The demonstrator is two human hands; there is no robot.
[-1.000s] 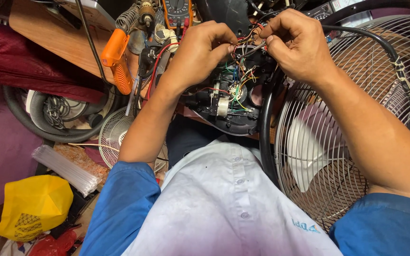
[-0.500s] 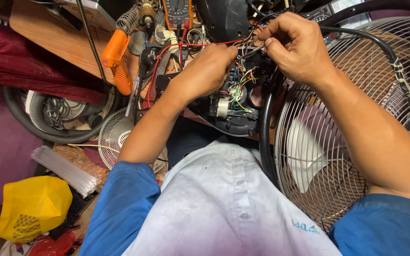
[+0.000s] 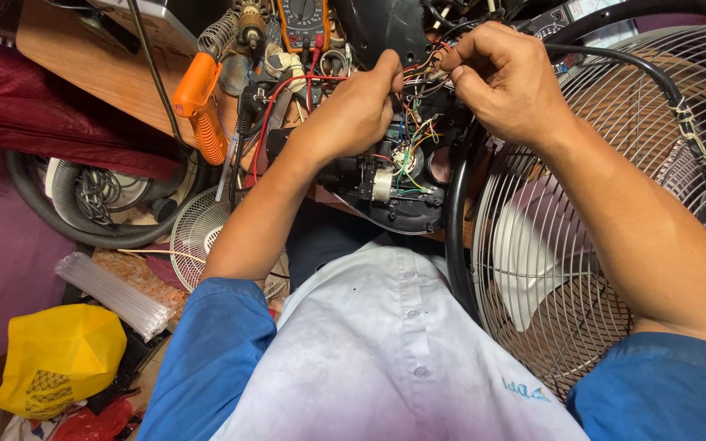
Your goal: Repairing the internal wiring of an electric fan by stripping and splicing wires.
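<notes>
Wires [image 3: 420, 77] sprouting from the open black fan motor housing [image 3: 390, 184] on the cluttered counter [image 3: 67, 57] are pinched at their ends by both hands, left hand [image 3: 357, 110] and right hand [image 3: 504, 86] fingertip-close, seemingly to join them, beside the wire fan guard [image 3: 606, 204].
</notes>
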